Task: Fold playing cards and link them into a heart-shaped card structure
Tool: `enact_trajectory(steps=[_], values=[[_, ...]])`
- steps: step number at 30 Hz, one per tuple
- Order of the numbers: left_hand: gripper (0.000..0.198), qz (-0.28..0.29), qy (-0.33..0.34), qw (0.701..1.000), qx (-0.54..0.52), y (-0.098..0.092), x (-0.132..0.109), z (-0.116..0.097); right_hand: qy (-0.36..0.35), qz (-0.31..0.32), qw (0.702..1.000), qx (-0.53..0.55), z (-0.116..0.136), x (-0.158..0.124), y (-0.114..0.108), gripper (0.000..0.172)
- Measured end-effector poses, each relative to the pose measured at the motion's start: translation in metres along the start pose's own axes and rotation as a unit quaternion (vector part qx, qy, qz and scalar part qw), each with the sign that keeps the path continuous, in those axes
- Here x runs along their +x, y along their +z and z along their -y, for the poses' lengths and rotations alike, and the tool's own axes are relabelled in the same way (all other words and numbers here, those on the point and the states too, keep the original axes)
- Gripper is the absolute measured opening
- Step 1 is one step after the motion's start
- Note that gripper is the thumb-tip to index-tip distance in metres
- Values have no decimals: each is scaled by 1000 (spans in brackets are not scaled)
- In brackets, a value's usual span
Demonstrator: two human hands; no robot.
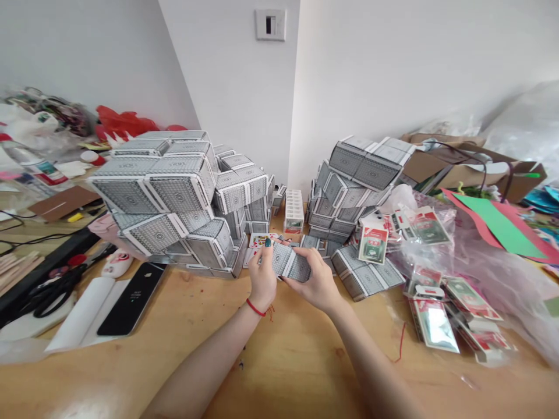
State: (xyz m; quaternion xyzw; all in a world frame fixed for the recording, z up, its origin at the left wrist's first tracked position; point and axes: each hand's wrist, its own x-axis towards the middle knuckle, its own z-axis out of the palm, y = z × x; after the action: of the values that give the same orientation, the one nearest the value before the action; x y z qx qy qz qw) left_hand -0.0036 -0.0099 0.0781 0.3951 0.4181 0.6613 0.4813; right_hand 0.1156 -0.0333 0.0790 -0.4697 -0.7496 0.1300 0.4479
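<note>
Both my hands meet over the middle of a wooden table point(297, 355), gripping a small fan of playing cards point(292, 263) with grey patterned backs. My left hand point(262, 278), with a red string round its wrist, pinches the left end, its fingers curled over the cards. My right hand point(318, 280) closes on the right end. A few face-up cards point(258, 240) lie on the table just beyond my hands.
Large heaps of wrapped grey card decks stand at the left point(170, 198) and at the right point(353, 174). A black phone point(131, 298) lies on white paper. Flat red-and-green card boxes point(454, 317) and clear plastic bags point(489, 262) crowd the right. Scissors point(52, 291) lie far left.
</note>
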Motion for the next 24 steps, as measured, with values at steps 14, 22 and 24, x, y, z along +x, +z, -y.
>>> enact_trajectory(steps=[14,22,24], values=[[25,58,16,998,21,-1,1,-9,-7,-13,1000,-12,6,3,-2,43],[35,51,-47,995,-75,3,0,-15,13,-13,1000,4,5,1,1,39],[34,62,-42,993,-91,3,-1,-16,15,-11,1000,5,4,1,2,39]])
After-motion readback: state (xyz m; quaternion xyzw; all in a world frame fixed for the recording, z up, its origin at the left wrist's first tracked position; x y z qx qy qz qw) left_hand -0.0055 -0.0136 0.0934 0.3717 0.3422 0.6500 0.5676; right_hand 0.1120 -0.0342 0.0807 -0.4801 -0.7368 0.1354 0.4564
